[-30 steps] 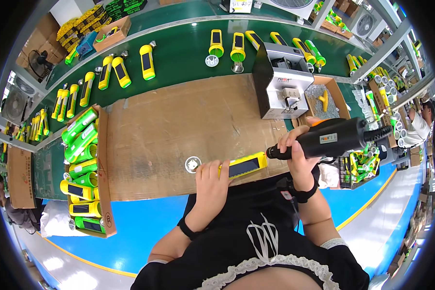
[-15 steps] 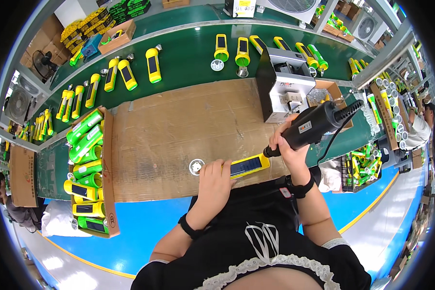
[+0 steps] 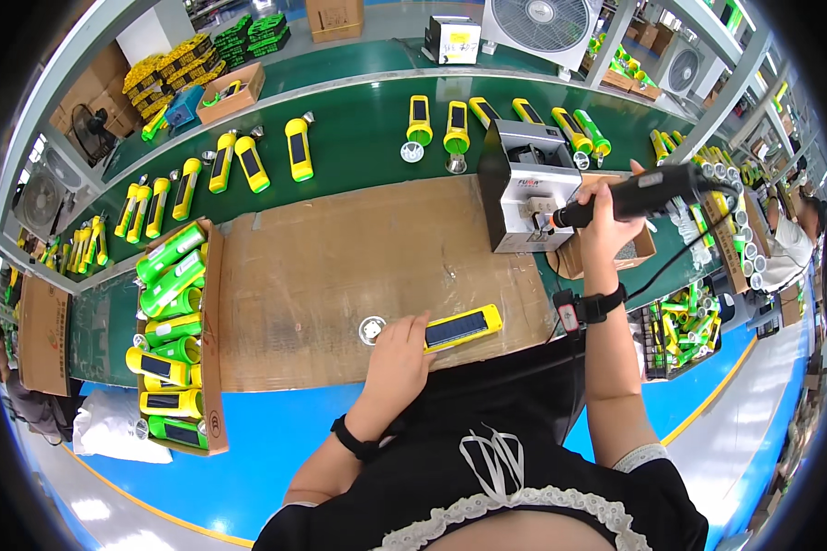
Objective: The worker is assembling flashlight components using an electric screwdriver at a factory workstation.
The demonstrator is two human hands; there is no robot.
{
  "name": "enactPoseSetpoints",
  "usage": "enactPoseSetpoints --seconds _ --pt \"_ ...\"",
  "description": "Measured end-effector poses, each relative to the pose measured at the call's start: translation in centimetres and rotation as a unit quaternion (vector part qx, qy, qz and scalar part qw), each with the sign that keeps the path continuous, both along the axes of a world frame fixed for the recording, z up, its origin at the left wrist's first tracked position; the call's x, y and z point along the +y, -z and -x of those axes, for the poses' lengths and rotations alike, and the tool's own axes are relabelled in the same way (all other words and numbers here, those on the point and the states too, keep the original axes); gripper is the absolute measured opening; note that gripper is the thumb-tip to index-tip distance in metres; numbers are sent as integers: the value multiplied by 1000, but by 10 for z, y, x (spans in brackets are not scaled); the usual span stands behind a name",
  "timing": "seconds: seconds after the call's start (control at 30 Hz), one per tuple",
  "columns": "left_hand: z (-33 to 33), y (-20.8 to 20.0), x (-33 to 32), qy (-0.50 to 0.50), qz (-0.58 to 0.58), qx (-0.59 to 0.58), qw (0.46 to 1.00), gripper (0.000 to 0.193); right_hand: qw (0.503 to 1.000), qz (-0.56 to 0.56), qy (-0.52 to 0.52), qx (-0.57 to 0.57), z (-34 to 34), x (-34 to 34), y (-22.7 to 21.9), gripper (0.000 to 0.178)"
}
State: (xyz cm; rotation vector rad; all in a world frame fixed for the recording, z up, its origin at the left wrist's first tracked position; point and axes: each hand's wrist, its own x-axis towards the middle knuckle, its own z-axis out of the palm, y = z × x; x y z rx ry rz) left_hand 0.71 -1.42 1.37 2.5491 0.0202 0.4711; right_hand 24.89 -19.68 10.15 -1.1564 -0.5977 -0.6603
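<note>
My left hand (image 3: pixel 399 360) is wrapped round the head end of a yellow solar flashlight (image 3: pixel 467 327), which lies on the cardboard sheet with its dark panel facing up. Against that hand's fingers is a round silver reflector with a white centre (image 3: pixel 371 331). In my right hand (image 3: pixel 603 230) is a black electric screwdriver (image 3: pixel 654 193), held nearly level, with a cable trailing from its back end. Its tip is at the front of a black and silver screw feeder box (image 3: pixel 518 180); whether the bit touches a screw there is too small to tell.
A carton of green and yellow flashlight bodies (image 3: pixel 213 340) stands at the left of the cardboard sheet (image 3: pixel 358 239). Several flashlights line the green belt (image 3: pixel 358 119) beyond. Behind the feeder's right side sits a small open carton (image 3: pixel 636 246). A black crate (image 3: pixel 680 340) is at the right.
My right hand has lifted the screwdriver off the flashlight's end and carried it up and right to the screw feeder. My left hand stays on the flashlight.
</note>
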Motion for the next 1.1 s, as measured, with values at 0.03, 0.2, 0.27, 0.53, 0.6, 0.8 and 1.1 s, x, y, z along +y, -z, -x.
enactPoseSetpoints --seconds 0.03,0.2,0.27,0.53,0.6,0.8,1.1 --pt "0 -1 1 0 23 0 1000 50 1000 21 2 9 -6 -1 2 52" --pt "2 -3 9 -30 63 14 997 45 993 71 -81 48 -16 7 -11 44" --pt "2 -2 11 -23 57 8 998 43 989 77 -111 56 -14 6 -12 46" --pt "-2 4 13 -13 68 -26 997 39 946 -42 -307 94 91 18 17 56" --pt "-3 5 13 -12 71 -29 997 39 933 -12 -352 68 122 25 23 57" --pt "-6 8 13 -8 82 -61 995 40 918 39 -393 42 165 43 31 58" --pt "-2 15 12 -21 86 -68 994 41 924 49 -377 44 169 53 42 57"
